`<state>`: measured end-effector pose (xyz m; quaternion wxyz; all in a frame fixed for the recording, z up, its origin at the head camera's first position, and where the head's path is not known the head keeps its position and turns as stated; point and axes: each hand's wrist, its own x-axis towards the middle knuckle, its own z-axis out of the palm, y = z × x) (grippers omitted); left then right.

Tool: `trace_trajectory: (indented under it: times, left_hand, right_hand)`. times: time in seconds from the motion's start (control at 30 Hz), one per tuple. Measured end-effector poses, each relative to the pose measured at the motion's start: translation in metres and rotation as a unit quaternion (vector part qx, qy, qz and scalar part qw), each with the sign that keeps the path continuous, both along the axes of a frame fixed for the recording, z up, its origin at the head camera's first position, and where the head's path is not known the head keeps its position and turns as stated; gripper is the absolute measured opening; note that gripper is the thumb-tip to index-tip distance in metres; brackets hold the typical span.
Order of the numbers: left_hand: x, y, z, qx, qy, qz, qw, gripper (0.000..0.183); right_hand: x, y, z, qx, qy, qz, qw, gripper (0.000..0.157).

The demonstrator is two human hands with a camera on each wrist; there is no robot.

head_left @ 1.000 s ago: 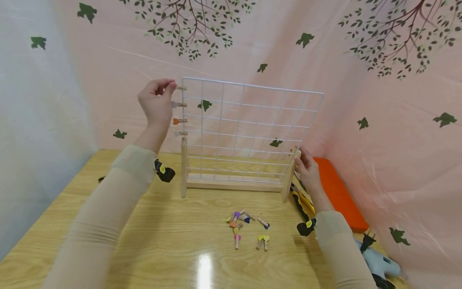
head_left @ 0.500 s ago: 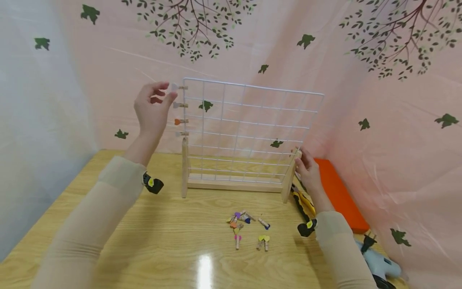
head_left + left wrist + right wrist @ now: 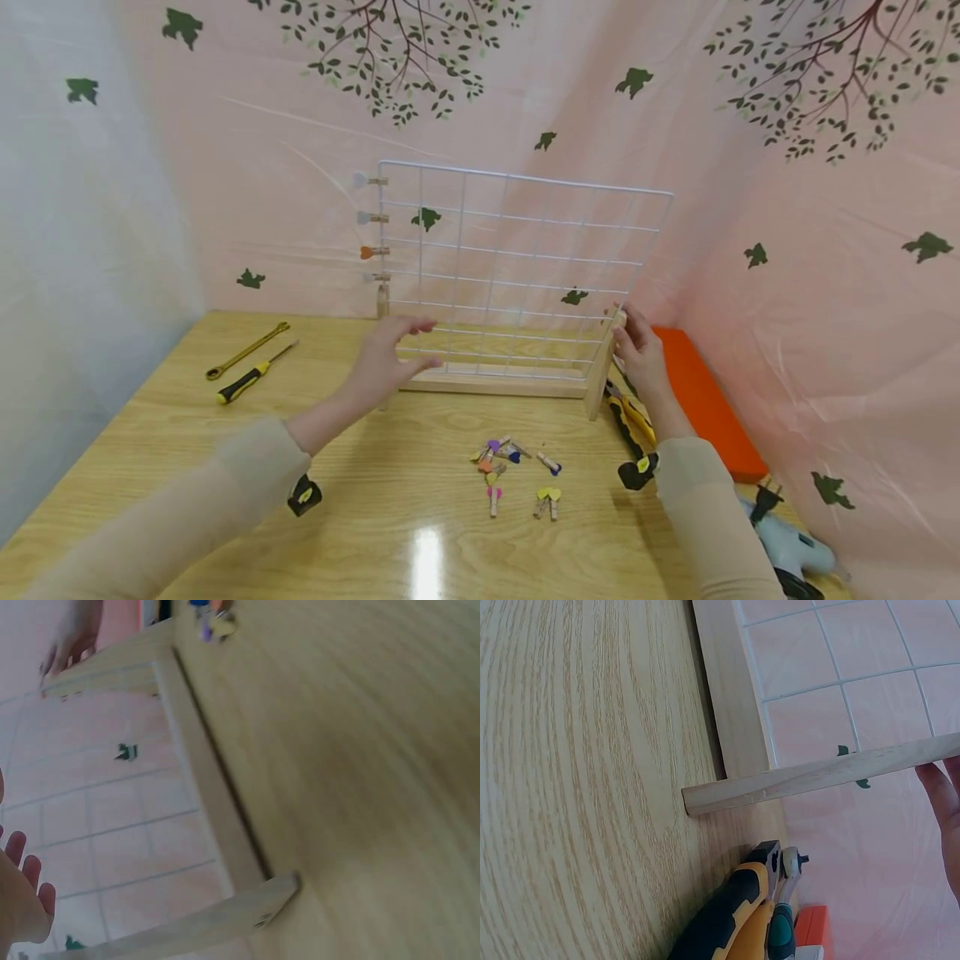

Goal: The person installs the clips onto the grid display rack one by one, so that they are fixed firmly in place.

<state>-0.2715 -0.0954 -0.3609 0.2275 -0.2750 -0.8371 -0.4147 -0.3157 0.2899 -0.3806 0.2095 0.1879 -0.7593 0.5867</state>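
A white wire grid rack (image 3: 507, 176) stands upright on a wooden base (image 3: 495, 387). Several small clothespins are clipped along its left edge: pale heart-topped ones and one with an orange heart (image 3: 367, 252). My left hand (image 3: 375, 362) hovers before the rack's lower left, fingers apart and nothing held. At the right side, my right hand (image 3: 643, 350) grips the upper end of the wooden post (image 3: 597, 379); the right wrist view shows its fingertips against the post. Loose heart clothespins (image 3: 492, 447) lie in a pile in front, with two yellow-heart clothespins (image 3: 553, 495) beside it.
A wrench (image 3: 247, 351) and a screwdriver (image 3: 243, 383) lie at the table's left. Pliers (image 3: 632, 423), a teal-handled ratchet (image 3: 781, 930) and an orange box (image 3: 705, 400) are right of the rack. A pale blue tool (image 3: 787, 542) with a black plug sits at the near right.
My left hand has let go of the topmost clothespin, which stays on the grid, then moved down and right to the rack's lower part. My right hand has stayed on the post.
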Motion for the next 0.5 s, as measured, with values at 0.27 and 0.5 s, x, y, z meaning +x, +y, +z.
trace_trajectory:
  times: [0.27,0.5]
  left_hand:
    - [0.013,0.028,-0.071,-0.151,-0.1,-0.126,0.9754,0.057]
    - [0.013,0.042,-0.093,-0.264,-0.117,-0.211,0.934,0.053]
  right_hand:
    - [0.0,-0.001,0.001,0.0,-0.009,-0.003,1.0,0.042]
    - [0.0,0.0,0.0,-0.001,-0.012,-0.005,1.0,0.042]
